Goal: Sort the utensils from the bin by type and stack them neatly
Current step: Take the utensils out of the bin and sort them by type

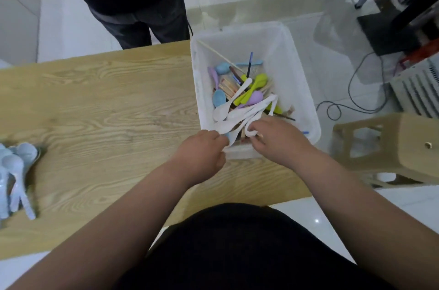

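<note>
1. Pale wood-grain tabletop [107, 99] fills the space under and to the left of both forearms; white floor tiles show beyond its edges.
2. A translucent white plastic bin [306, 90] stands at the table's right end, directly ahead of the hands.
3. The left hand [202, 154] sits at the bin's near rim, fingers curled, pinching the end of a white spoon [231, 138].
4. The right hand [278, 140] is inside the bin's near end, fingers curled round a bunch of white spoons [251, 111] that fan away from it; blur hides how many.
5. Just beyond both hands, a loose white spoon [232, 99] lies on top of the heap.
6. Farther ahead in the bin lie lime-green utensils [255, 88], a lilac spoon [256, 97], a light blue spoon [219, 98] and wooden chopsticks [228, 87], all tangled together.
7. Well to the left of the left hand, a pile of pale blue spoons [16, 170] lies on the table.
8. Across the table from the hands stands a person in dark clothes [133, 4].
9. Right of the right hand, off the table, is a beige plastic stool [392, 144], with cables [356, 90] on the floor beyond it.
</note>
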{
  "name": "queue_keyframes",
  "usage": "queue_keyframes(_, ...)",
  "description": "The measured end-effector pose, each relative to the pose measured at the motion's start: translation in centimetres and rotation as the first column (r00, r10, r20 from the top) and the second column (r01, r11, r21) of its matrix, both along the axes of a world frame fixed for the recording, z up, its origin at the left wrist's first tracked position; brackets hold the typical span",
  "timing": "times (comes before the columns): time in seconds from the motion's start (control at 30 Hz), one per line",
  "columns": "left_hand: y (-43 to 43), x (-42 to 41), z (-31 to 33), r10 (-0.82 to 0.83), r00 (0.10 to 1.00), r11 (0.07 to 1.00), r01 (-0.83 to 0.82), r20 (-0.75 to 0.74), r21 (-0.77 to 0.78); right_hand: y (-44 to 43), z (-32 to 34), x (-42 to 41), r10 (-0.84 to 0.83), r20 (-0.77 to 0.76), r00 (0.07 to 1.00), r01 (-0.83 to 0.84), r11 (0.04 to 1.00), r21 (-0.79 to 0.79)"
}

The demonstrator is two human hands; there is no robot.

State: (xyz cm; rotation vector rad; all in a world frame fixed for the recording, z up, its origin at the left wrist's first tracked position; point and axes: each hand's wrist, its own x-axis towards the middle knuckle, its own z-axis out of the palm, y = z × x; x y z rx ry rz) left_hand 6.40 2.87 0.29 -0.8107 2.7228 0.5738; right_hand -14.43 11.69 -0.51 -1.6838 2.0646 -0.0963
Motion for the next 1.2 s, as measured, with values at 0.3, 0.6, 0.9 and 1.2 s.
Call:
queue_keyframes(0.3, -3.4, -8.0, -2.6, 0.375, 0.915, 0.925, -0.38, 0.149, 0.006, -6.8, -6.4, -6.7, 0.185, 0.003, 0.983, -0.185, 0.981, 0.066)
queue_keyframes(0.6, -6.1, -12.7, -6.0, 0.314, 0.85, 0.948, -0.256, 0.424, -0.19, -7.6, -7.0, -7.7, 0.264, -0.06, 0.963, -0.256, 0.96, 0.115)
queue_keyframes(0.9, -5.8, -11.6, -4.3, 0.507, 0.817, 0.858, -0.507, 0.275, -0.077, -7.2, -6.1, -8.4, 0.277, 0.095, 0.956, -0.287, 0.951, 0.113)
queue_keyframes(1.2, -4.1, -5.0, 1.3, 0.908, 0.406, 0.405, -0.782, -0.106, 0.475, -4.2, -3.5, -8.6, 0.196, 0.196, 0.961, -0.156, 0.967, -0.202)
